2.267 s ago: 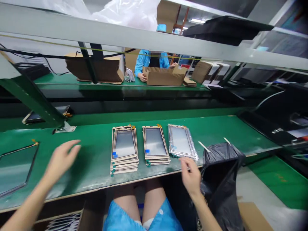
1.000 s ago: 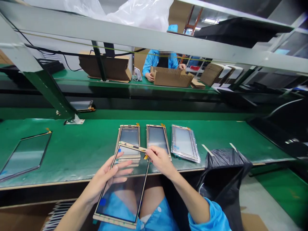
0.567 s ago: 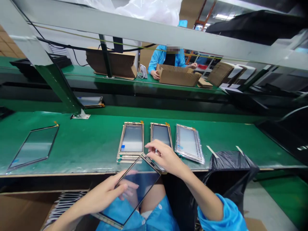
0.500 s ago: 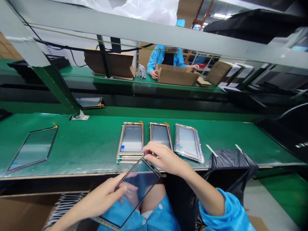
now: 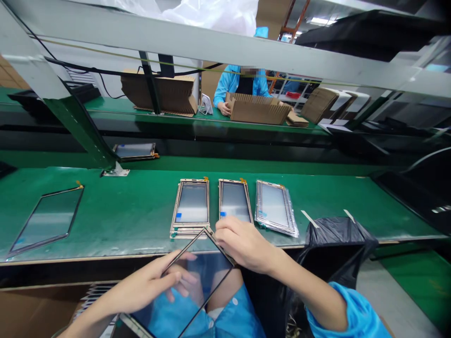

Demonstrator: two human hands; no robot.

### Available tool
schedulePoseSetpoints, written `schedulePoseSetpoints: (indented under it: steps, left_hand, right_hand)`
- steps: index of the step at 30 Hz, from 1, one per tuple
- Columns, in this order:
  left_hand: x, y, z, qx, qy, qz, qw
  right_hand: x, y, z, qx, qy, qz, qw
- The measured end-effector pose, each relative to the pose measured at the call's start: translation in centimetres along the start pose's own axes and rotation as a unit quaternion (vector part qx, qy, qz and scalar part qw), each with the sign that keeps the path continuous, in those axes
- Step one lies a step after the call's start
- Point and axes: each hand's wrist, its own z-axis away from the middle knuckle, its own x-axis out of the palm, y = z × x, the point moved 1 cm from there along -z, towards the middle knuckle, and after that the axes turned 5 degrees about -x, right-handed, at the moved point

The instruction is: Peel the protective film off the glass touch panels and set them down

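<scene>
A black-framed touch screen panel (image 5: 200, 277) is tilted over my lap, its clear glass showing the blue clothing beneath. My left hand (image 5: 164, 277) grips its left edge, with the thumb above and the other fingers seen through the glass. At the panel's upper right edge, my right hand (image 5: 243, 244) has its fingers pinched together; whatever lies between the fingertips is hidden. Just beyond the hands lie a stack of panels (image 5: 192, 202), a second stack (image 5: 235, 199) partly covered by my right hand, and a plastic-wrapped stack (image 5: 275, 206).
One panel (image 5: 49, 218) lies at the left of the green bench (image 5: 130, 211). More panels (image 5: 136, 150) rest on the lower strip behind. A black bag (image 5: 340, 234) is taped to the front edge. Across the bench, a person in blue (image 5: 229, 87) handles a cardboard box (image 5: 259, 109).
My right hand has shifted slightly right and down along the panel's upper edge, fingers now more tightly closed. The panel and my left hand have moved slightly left.
</scene>
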Motion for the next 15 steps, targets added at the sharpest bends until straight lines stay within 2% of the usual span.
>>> schedulePoseSetpoints:
  steps: [3, 5, 7, 9, 15]
  left_hand:
    - [-0.6, 0.3, 0.1, -0.004, 0.005, 0.009, 1.000]
    - [-0.7, 0.5, 0.2, -0.007, -0.002, -0.004, 1.000]
    - [-0.4, 0.6, 0.4, -0.007, -0.014, -0.025, 1.000]
    - [-0.1, 0.5, 0.5, -0.012, -0.016, -0.049, 0.999]
    - [0.0, -0.2, 1.2, -0.018, 0.021, -0.137, 0.990]
  right_hand:
    - [-0.8, -0.6, 0.8, 0.063, 0.063, -0.139, 0.986]
    - [-0.9, -0.2, 0.8, 0.114, 0.076, -0.165, 0.977]
    - [-0.5, 0.5, 0.4, 0.144, 0.047, -0.158, 0.976]
    - [0.0, 1.2, -0.2, 0.142, -0.002, -0.150, 0.978]
    - [0.3, 1.3, -1.3, 0.067, -0.111, -0.035, 0.991]
